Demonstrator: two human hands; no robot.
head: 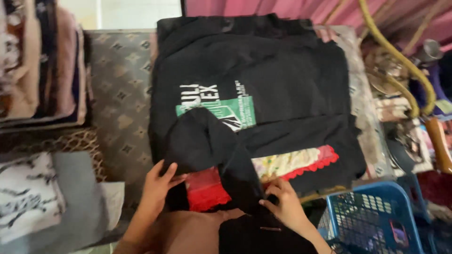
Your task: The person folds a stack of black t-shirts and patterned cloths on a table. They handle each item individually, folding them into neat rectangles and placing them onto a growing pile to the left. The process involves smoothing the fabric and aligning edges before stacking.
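Head view, looking down. A black T-shirt (pixel 282 84) lies spread flat over a patterned brown-grey mat (pixel 120 94), with a green and white print panel (pixel 221 110) on the side toward the left. One black sleeve or corner is folded over toward the person, covering part of the print.

Left hand (pixel 157 186): at the near left edge of the black T-shirt, fingers spread and curled onto the folded black cloth, thumb against the red lace-trimmed fabric (pixel 205 190) just beside it. Grip partly closed on the cloth edge; how firm, cannot tell.

Right hand (pixel 282 202): at the near middle of the shirt, fingertips pinched together on a fold of the black fabric, just below the yellow floral cloth with red scalloped trim (pixel 292 162) that shows from under the shirt. Grip closed on that fold.

Around: stack of folded garments (pixel 37 66) at far left; grey and white folded cloth (pixel 42 197) at near left; blue plastic basket (pixel 372 211) at near right, close to the right wrist; yellow-green curved tube (pixel 400 56) at upper right above cluttered items, blurred. Pink cloth (pixel 263 7) hangs along the top edge.
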